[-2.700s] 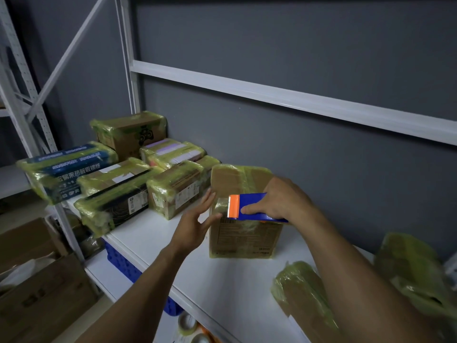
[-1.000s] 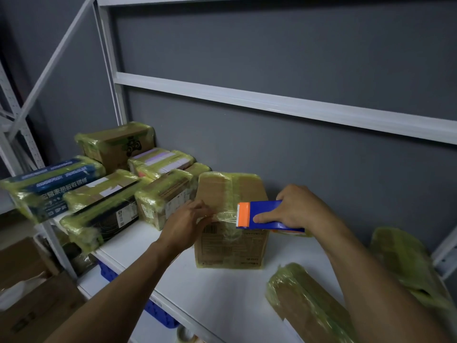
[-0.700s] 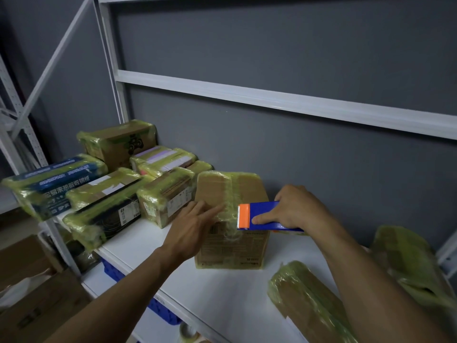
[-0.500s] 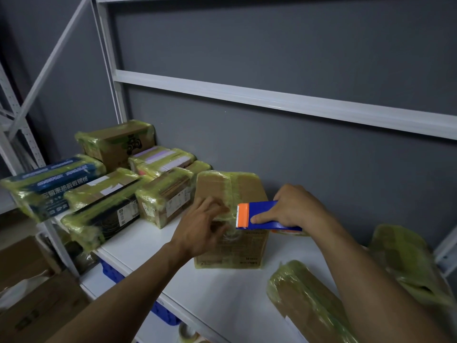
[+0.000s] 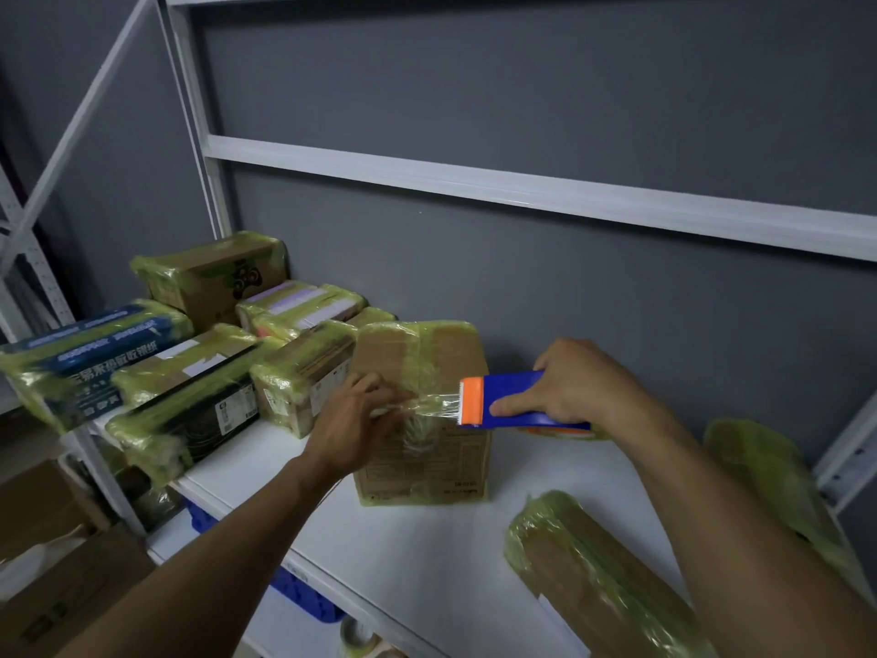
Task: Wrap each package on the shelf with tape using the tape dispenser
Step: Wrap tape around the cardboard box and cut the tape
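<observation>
The right hand (image 5: 586, 387) clamps its fingers round the tape dispenser (image 5: 508, 396); tape (image 5: 439, 403) stretches to the upright package (image 5: 441, 467) on the shelf (image 5: 427, 558), pinched there by the left hand (image 5: 358, 420) fingers.

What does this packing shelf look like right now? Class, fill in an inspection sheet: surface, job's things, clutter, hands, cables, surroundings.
Surface: white shelf board carrying the packages.
Job's things: upright box, partly wrapped; tape strip stretched from it to the blue tape dispenser; wrapped packages at left, a wrapped package at right front.
Clutter: nothing seen.
Hands: left hand curls on the tape strip at the box; right hand grips the dispenser.
Cables: nothing seen.
Surroundings: grey wall, white rack frame, blue crate below, cardboard boxes on floor.
</observation>
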Demonstrator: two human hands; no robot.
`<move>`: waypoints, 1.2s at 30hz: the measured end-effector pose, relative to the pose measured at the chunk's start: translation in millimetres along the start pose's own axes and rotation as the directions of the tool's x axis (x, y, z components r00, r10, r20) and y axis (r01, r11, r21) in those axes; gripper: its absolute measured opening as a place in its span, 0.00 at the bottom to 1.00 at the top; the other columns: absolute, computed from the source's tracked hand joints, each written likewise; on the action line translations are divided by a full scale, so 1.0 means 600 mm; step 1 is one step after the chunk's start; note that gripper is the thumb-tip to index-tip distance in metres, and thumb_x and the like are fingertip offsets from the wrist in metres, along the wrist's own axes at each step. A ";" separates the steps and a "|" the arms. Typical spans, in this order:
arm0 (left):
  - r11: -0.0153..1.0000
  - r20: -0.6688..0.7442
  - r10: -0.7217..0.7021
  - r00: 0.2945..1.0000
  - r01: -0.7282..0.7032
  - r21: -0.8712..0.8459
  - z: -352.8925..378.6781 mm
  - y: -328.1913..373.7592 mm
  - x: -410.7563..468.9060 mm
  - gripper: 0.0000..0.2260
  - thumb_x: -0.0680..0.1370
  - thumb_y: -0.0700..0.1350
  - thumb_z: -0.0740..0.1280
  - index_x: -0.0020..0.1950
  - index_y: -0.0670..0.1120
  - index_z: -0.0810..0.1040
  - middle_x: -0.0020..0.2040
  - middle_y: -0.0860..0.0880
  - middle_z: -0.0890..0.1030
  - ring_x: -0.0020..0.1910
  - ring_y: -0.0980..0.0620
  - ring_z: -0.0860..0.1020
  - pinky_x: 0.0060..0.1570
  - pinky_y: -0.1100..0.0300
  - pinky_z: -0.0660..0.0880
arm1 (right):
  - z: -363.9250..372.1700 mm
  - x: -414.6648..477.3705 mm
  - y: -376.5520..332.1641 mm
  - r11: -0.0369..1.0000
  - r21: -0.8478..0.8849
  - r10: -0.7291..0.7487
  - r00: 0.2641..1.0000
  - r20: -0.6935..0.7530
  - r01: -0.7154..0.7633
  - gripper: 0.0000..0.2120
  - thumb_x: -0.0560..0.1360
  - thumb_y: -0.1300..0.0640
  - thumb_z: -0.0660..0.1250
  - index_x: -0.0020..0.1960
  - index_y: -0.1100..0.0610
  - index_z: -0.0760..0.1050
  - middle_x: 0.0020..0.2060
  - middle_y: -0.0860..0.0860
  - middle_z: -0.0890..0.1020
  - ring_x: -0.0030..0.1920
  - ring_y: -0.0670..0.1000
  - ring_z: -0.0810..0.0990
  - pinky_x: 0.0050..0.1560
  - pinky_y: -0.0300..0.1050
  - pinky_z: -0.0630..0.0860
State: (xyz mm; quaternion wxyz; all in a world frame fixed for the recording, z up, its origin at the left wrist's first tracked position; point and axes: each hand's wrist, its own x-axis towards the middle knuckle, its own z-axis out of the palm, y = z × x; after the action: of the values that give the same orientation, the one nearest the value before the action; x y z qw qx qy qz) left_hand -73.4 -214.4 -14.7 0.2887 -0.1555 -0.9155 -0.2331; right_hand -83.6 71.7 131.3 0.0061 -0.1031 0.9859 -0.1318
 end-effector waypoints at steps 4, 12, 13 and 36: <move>1.000 0.071 0.023 0.997 -0.022 -0.021 0.000 0.012 -0.005 0.11 0.80 0.52 0.65 0.61 0.55 0.81 0.57 0.60 0.78 0.56 0.57 0.74 0.51 0.52 0.75 | 0.011 -0.006 0.004 0.999 -0.040 0.003 1.000 0.024 -0.002 0.32 0.59 0.29 0.79 0.40 0.57 0.79 0.35 0.52 0.81 0.37 0.51 0.80 0.34 0.43 0.70; 0.993 0.202 0.035 0.979 -0.057 0.105 -0.012 0.031 0.003 0.20 0.81 0.54 0.59 0.74 0.61 0.71 0.60 0.55 0.74 0.58 0.54 0.70 0.54 0.53 0.69 | 0.017 0.006 0.007 0.999 -0.043 0.018 0.998 0.065 -0.015 0.32 0.60 0.29 0.79 0.44 0.57 0.79 0.39 0.51 0.83 0.40 0.51 0.82 0.43 0.46 0.77; 0.989 0.217 0.045 0.975 -0.073 0.125 -0.007 0.039 0.003 0.22 0.80 0.55 0.58 0.75 0.61 0.70 0.61 0.55 0.74 0.59 0.54 0.69 0.56 0.54 0.69 | 0.019 0.007 0.008 0.999 -0.049 0.022 0.997 0.070 -0.019 0.32 0.61 0.29 0.79 0.44 0.57 0.80 0.39 0.52 0.83 0.40 0.51 0.82 0.43 0.46 0.77; 0.995 0.141 0.093 0.986 -0.090 -0.030 0.012 0.028 0.017 0.13 0.82 0.52 0.66 0.66 0.61 0.77 0.61 0.63 0.79 0.64 0.57 0.73 0.62 0.50 0.70 | 0.010 -0.027 0.024 0.999 0.002 0.040 0.999 0.032 -0.040 0.30 0.61 0.30 0.79 0.41 0.57 0.81 0.35 0.52 0.82 0.38 0.50 0.82 0.36 0.43 0.71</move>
State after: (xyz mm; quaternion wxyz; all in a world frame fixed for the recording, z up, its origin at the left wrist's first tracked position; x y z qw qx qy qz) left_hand -77.6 -194.8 -7.9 0.2314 -0.2171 -0.9228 -0.2185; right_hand -70.6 86.9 121.6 0.0249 -0.0855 0.9873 -0.1315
